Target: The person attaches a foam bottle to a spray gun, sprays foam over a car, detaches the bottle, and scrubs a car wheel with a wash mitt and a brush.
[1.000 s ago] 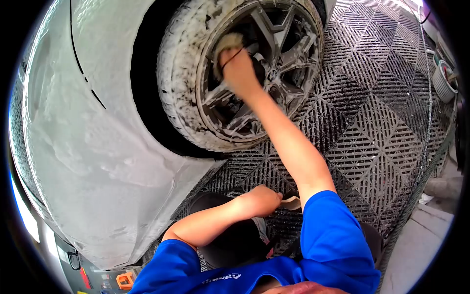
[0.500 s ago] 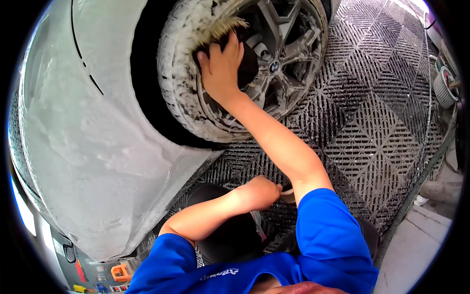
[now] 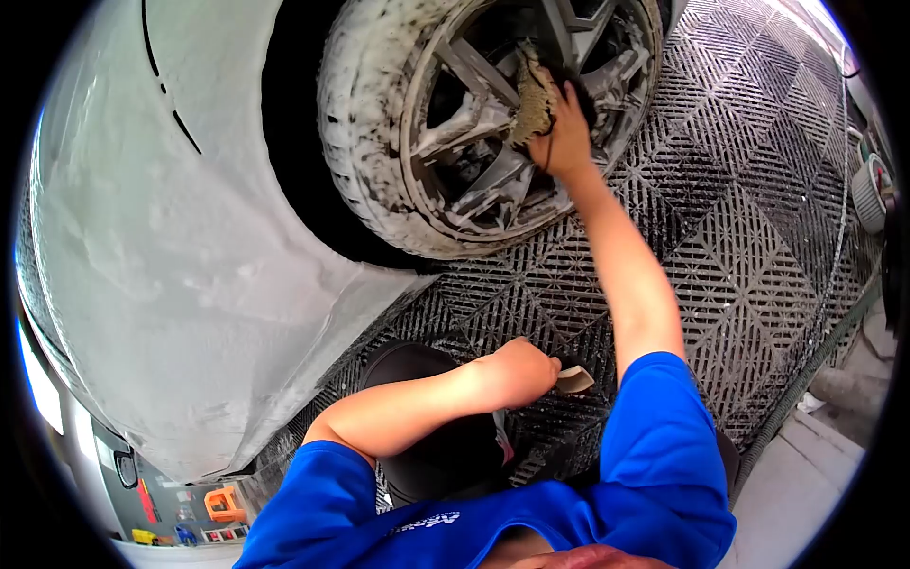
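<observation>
Largest before us is the pale, wet car body [image 3: 180,284], its curved arch edge standing apart from the tyre across a dark gap and its lower edge narrowing to a corner above the floor. The grated floor [image 3: 749,256] spreads right of the wheel as far as a ribbed hose [image 3: 806,370], leaving our right forearm open room on that side. The foamy tyre [image 3: 374,142] rings a spoked rim [image 3: 479,185], whose openings between spokes leave dark recesses. Our right hand [image 3: 569,137] grasps a shaggy tan pad [image 3: 534,104], fingers laid over its dark back, against the spokes around the hub. Our left hand [image 3: 526,372] is clenched above the knee on a small tool [image 3: 574,379], its pale end jutting out. Half a second ago the pad was at the tyre and the rim's left edge; now it is near the centre, the hub badge is hidden, and more of the tool's pale end shows.
</observation>
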### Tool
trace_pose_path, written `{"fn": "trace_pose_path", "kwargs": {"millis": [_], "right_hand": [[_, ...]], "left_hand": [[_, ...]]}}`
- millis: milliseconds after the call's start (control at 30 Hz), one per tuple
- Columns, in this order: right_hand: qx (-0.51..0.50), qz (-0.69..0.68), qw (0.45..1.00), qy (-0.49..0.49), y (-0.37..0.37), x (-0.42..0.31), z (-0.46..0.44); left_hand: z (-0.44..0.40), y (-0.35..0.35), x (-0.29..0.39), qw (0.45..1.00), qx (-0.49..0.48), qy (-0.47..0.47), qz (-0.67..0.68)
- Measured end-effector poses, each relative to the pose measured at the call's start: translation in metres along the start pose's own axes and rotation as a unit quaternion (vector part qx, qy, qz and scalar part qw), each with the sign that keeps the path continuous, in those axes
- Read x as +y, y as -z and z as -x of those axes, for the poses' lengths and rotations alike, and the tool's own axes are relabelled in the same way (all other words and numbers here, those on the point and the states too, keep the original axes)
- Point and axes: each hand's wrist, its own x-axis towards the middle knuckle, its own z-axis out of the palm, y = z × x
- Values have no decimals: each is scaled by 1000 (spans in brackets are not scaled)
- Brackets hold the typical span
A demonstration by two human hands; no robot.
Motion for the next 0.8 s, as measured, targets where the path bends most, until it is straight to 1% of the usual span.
{"fn": "trace_pose_path", "kwargs": {"millis": [67,100,133,200,233,267,300,333,400,467,500,533,600,633,700,733,800], "right_hand": [[-35,-53,998,-17,21,5,-19],[-35,-1,999,31,23,9,-29],[-62,54,994,66,20,13,-32],[-17,33,999,39,3,7,-22],[44,-81,993,-74,-17,-8,-7],[118,-174,963,-170,-39,-30,3],[212,-272,906,-246,-61,-52,12],[175,-211,934,-228,-40,-76,-3],[98,-108,964,-222,-46,-100,-6],[82,-70,980,-165,-44,-122,-24],[115,-128,978,-119,-30,-139,-43],[111,-148,975,-127,-22,-150,-57],[165,-138,966,-141,-21,-164,-69],[163,-141,966,-144,-19,-165,-61],[124,-126,981,-82,-16,-158,-41],[128,-123,981,-78,-22,-158,-35],[130,-176,967,-129,-24,-163,-33]], "left_hand": [[2,0,-2,1000,10,1,-10],[3,-1,-1,1000,23,0,-18],[3,1,-1,1000,24,2,-11],[7,7,2,1000,20,6,-23],[7,4,2,999,20,3,-27],[5,4,2,999,27,3,-29],[3,4,3,999,24,0,-26],[3,4,4,1000,18,-2,-22],[4,5,5,1000,7,-5,-25],[4,6,7,1000,-2,-11,-20],[4,6,6,1000,-11,-8,-9],[3,4,5,1000,-9,-7,-7],[6,2,6,999,19,-12,-24],[8,3,7,999,11,-19,-46],[11,-1,9,999,24,-13,-39],[12,-2,9,999,35,-11,-34],[16,1,8,998,40,-14,-37]]}}
